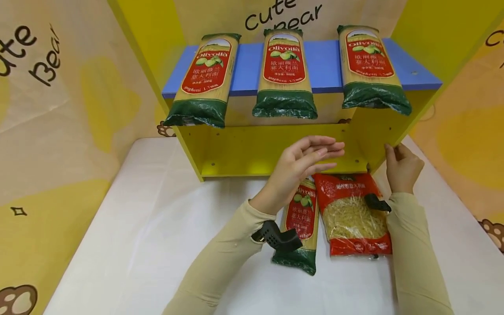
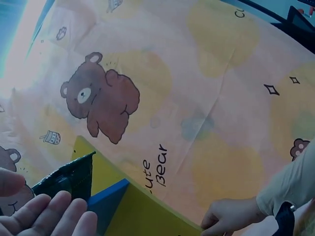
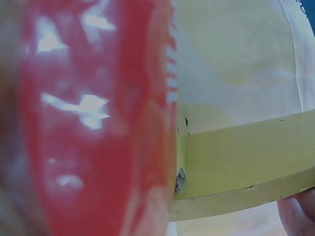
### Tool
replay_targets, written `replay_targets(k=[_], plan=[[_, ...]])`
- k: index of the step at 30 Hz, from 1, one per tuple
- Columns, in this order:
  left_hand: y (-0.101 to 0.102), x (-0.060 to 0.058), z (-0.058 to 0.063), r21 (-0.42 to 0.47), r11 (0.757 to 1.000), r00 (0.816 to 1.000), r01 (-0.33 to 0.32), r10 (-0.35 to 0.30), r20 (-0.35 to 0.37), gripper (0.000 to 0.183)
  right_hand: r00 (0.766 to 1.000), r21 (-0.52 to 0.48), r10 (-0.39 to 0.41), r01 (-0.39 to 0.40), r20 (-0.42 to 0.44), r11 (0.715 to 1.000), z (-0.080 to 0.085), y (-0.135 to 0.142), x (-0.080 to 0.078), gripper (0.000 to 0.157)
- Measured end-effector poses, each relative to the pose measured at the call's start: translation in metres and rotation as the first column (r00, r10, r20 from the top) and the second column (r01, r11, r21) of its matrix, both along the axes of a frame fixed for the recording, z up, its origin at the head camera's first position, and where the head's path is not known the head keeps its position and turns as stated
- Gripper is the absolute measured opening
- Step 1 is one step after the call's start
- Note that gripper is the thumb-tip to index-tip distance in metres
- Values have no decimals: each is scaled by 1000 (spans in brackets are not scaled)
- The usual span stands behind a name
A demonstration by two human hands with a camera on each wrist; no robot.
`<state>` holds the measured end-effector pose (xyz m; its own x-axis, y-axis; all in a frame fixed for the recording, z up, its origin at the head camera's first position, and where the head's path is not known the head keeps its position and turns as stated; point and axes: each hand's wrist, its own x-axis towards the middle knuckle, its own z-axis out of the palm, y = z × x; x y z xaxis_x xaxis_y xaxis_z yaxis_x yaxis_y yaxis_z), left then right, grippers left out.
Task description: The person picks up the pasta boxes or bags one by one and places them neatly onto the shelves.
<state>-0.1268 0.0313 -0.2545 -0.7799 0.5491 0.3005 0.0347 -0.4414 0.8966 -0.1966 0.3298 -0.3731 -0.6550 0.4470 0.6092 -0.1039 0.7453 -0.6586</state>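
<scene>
My left hand [image 1: 305, 159] hovers before the lower bay of the yellow shelf unit [image 1: 252, 148], its fingers extended and holding nothing. In the left wrist view, its fingers [image 2: 49, 216] overlap the green end of a spaghetti pack [image 2: 69, 179]. My right hand [image 1: 403, 166] pinches the front edge of the unit's right side panel [image 2: 152, 211]. Below the left hand, a spaghetti pack [image 1: 301, 214] lies on the table, partly hidden by the wrist. Beside it, near the right forearm, is a red pasta bag [image 1: 356, 218], which fills much of the right wrist view.
Three spaghetti packs [image 1: 208, 65], [image 1: 284, 61], [image 1: 368, 57] lean in a row on the blue shelf board [image 1: 244, 74], their green lower ends jutting past its front edge. A white cloth [image 1: 134, 227] covers the table. Printed bear fabric [image 1: 71, 109] hangs around the unit.
</scene>
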Motion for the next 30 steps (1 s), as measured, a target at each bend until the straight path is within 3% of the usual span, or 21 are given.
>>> replay_targets(k=[4, 7, 10, 14, 17, 21, 25, 30], plan=[[-14, 10, -14, -107, 994, 999, -30, 27, -25, 29, 1000, -2, 5, -5, -11, 1000, 1, 0, -4, 32], [-25, 15, -30, -198, 977, 997, -82, 83, -3, 28, 1000, -4, 3, -3, -13, 1000, 1, 0, -6, 34], [-35, 18, -52, -317, 938, 988, -140, 152, 16, 27, 1000, -5, 5, -5, -11, 1000, 0, 0, -7, 35], [-46, 20, -84, -481, 856, 977, -188, 214, -1, 26, 1000, -8, 3, -3, -10, 1000, -1, 1, -7, 34], [-53, 21, -103, -573, 791, 969, -213, 247, -20, 26, 1000, -12, 2, -2, -4, 1000, -2, 1, -8, 34], [-59, 21, -122, -659, 723, 967, -207, 255, -24, 28, 1000, -27, 3, -2, 11, 1000, -1, 1, -7, 35], [-61, 21, -137, -711, 684, 972, -163, 236, 4, 29, 999, -47, 1, 0, 34, 999, -1, 1, -5, 36], [-58, 20, -151, -730, 671, 972, -128, 231, 42, 28, 999, -54, -5, 8, 54, 999, -2, 2, -3, 37]])
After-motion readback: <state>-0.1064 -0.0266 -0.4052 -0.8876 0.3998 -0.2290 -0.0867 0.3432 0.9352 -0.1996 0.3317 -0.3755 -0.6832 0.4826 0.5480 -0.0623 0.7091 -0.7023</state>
